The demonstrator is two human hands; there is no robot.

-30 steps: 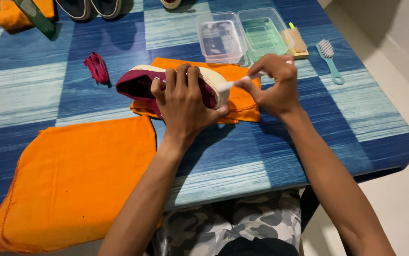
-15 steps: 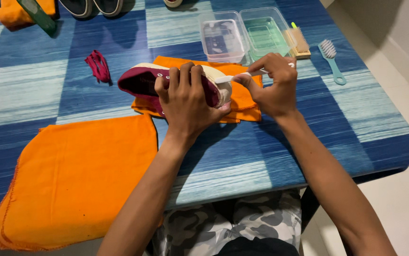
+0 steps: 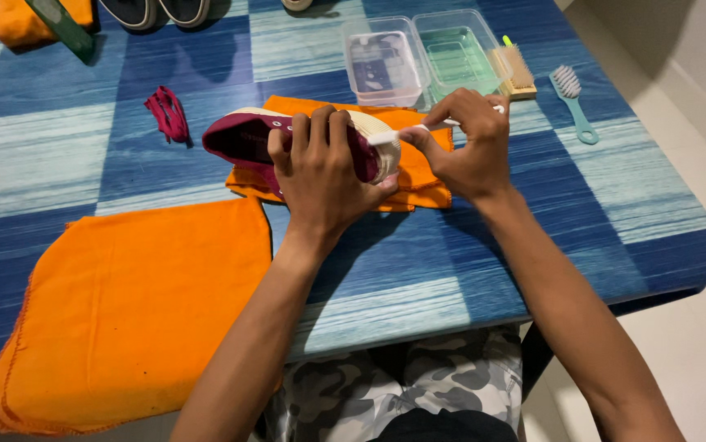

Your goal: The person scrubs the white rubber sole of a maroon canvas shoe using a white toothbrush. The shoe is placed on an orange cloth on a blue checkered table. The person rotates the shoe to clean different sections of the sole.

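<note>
A maroon sneaker (image 3: pixel 242 137) with a white sole lies on a folded orange cloth (image 3: pixel 418 190) in the middle of the blue table. My left hand (image 3: pixel 324 168) is clamped over its middle, pinning it on its side. My right hand (image 3: pixel 468 143) grips a thin white brush (image 3: pixel 398 134) whose head touches the shoe's white toe end. The brush's far end is hidden behind my fingers.
A large orange cloth (image 3: pixel 136 307) is spread at the near left. Maroon laces (image 3: pixel 169 113) lie left of the shoe. Two clear tubs (image 3: pixel 382 61) stand behind it, with a wooden brush (image 3: pixel 518 72) and a teal brush (image 3: pixel 574 102) to their right. Dark shoes (image 3: pixel 156 11) sit at the far edge.
My right hand and the brush have shifted slightly along the toe end of the sneaker. My left hand keeps the same hold.
</note>
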